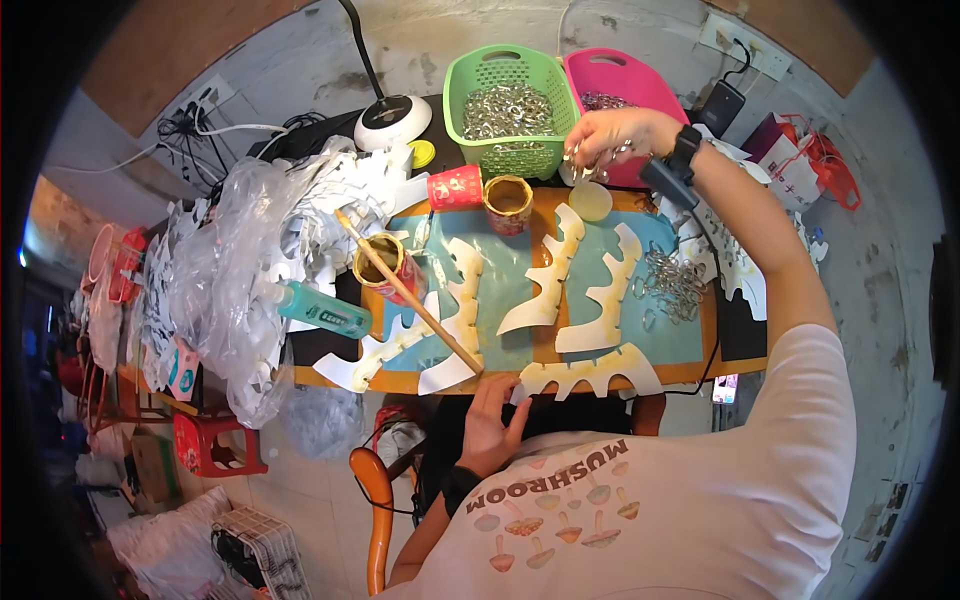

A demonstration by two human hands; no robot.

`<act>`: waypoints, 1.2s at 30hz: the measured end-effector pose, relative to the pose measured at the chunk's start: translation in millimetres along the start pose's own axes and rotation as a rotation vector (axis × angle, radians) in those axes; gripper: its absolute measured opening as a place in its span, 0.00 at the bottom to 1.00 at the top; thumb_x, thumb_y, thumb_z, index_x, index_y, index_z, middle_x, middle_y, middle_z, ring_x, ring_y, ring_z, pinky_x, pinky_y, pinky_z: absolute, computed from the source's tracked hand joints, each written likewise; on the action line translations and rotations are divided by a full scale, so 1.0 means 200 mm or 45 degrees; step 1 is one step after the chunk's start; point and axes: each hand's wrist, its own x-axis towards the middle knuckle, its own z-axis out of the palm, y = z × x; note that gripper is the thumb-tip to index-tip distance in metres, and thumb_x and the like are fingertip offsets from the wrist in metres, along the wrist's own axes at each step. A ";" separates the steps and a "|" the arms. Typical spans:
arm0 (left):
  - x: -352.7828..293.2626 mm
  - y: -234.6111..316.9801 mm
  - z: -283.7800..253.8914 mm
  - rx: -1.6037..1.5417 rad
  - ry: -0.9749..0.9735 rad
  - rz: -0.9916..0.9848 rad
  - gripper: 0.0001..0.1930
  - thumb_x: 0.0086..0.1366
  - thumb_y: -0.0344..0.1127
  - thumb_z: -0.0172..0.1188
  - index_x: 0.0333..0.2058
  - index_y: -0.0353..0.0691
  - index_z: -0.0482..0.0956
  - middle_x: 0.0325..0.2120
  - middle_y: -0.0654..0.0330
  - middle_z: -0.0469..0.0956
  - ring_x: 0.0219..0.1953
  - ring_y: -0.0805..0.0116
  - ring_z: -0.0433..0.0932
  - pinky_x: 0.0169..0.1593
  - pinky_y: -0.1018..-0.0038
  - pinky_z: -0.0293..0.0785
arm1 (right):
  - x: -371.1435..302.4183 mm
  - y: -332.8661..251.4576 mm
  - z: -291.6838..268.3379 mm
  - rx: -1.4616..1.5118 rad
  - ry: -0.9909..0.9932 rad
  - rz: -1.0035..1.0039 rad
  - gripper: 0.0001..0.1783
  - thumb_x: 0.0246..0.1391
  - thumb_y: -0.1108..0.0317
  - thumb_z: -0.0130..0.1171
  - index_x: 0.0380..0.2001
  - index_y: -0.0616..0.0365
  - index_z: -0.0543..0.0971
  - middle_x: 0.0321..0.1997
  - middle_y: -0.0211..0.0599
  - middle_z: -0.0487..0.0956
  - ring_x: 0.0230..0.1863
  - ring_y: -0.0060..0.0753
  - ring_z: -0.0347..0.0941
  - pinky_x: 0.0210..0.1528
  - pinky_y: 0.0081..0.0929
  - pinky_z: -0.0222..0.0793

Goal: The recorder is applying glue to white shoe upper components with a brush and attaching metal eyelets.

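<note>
My right hand (615, 140) is raised at the front of the baskets, its fingers closed on several small shiny metal rings or clasps (605, 156) that dangle below them; their exact kind is too small to tell. My left hand (490, 425) rests at the table's near edge, thumb and fingers closed around the left end of a curved white paper cutout (590, 374). This cutout has notches and yellowish smears. Similar cutouts, such as a white notched cutout (548, 285), lie on the blue mat (505, 280). A loose pile of metal rings (672, 285) lies at their right.
A green basket (508, 152) and a pink basket (620, 70) hold metal pieces. Two smeared cans stand near: an upright can (508, 215) and a can (400, 282) crossed by a wooden stick (410, 295). A teal bottle (325, 308), clear plastic (240, 230) and a lamp (392, 122) are left.
</note>
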 end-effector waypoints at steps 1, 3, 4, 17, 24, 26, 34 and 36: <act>0.00 0.00 0.00 -0.002 -0.001 0.003 0.17 0.58 0.26 0.64 0.46 0.32 0.73 0.42 0.49 0.75 0.36 0.55 0.76 0.42 0.68 0.74 | 0.01 0.02 0.04 -0.053 -0.014 0.095 0.04 0.55 0.68 0.61 0.30 0.56 0.78 0.23 0.21 0.73 0.19 0.06 0.59 0.14 0.08 0.48; 0.00 0.00 0.01 -0.005 -0.007 0.009 0.16 0.58 0.26 0.64 0.46 0.32 0.73 0.42 0.48 0.75 0.36 0.55 0.76 0.42 0.68 0.74 | 0.08 0.08 0.06 -0.341 0.123 0.073 0.09 0.50 0.67 0.64 0.30 0.62 0.79 0.23 0.27 0.76 0.20 0.17 0.69 0.19 0.20 0.62; 0.00 0.00 0.00 0.002 -0.008 -0.004 0.16 0.58 0.26 0.64 0.46 0.33 0.73 0.42 0.48 0.74 0.37 0.55 0.76 0.42 0.68 0.74 | 0.13 0.10 0.10 -0.579 0.246 -0.006 0.11 0.48 0.66 0.65 0.31 0.64 0.80 0.23 0.30 0.78 0.21 0.20 0.71 0.22 0.23 0.66; -0.02 -0.03 0.02 0.000 0.033 0.062 0.15 0.58 0.27 0.66 0.44 0.34 0.75 0.42 0.51 0.75 0.36 0.59 0.76 0.41 0.70 0.74 | 0.25 0.26 0.33 -1.626 0.551 -0.714 0.20 0.44 0.78 0.59 0.44 0.60 0.74 0.42 0.44 0.76 0.43 0.51 0.77 0.43 0.41 0.76; -0.02 0.00 0.01 0.012 0.051 0.006 0.15 0.59 0.25 0.63 0.45 0.33 0.74 0.42 0.49 0.75 0.37 0.54 0.79 0.41 0.68 0.76 | 0.29 0.32 0.22 -1.422 0.568 -1.008 0.15 0.50 0.76 0.58 0.43 0.56 0.79 0.35 0.44 0.78 0.42 0.50 0.77 0.43 0.40 0.75; -0.04 -0.01 0.03 -0.063 0.109 -0.042 0.14 0.59 0.24 0.62 0.45 0.33 0.74 0.41 0.49 0.76 0.34 0.56 0.79 0.38 0.70 0.76 | 0.29 0.30 0.24 -1.362 0.604 -0.876 0.10 0.51 0.75 0.58 0.38 0.57 0.79 0.34 0.44 0.78 0.40 0.51 0.77 0.42 0.41 0.74; -0.03 0.01 0.06 -0.133 0.173 -0.258 0.17 0.59 0.26 0.66 0.45 0.31 0.73 0.30 0.56 0.78 0.28 0.71 0.78 0.32 0.78 0.74 | 0.30 0.30 0.34 -1.182 0.616 -0.710 0.07 0.51 0.73 0.59 0.34 0.61 0.79 0.36 0.44 0.79 0.38 0.52 0.76 0.41 0.42 0.72; -0.01 0.02 0.06 -0.104 0.155 -0.256 0.18 0.60 0.27 0.65 0.46 0.29 0.72 0.28 0.55 0.79 0.27 0.71 0.78 0.29 0.77 0.73 | 0.31 0.32 0.35 -1.148 0.682 -0.824 0.07 0.50 0.73 0.60 0.34 0.62 0.80 0.37 0.45 0.79 0.39 0.51 0.76 0.42 0.41 0.73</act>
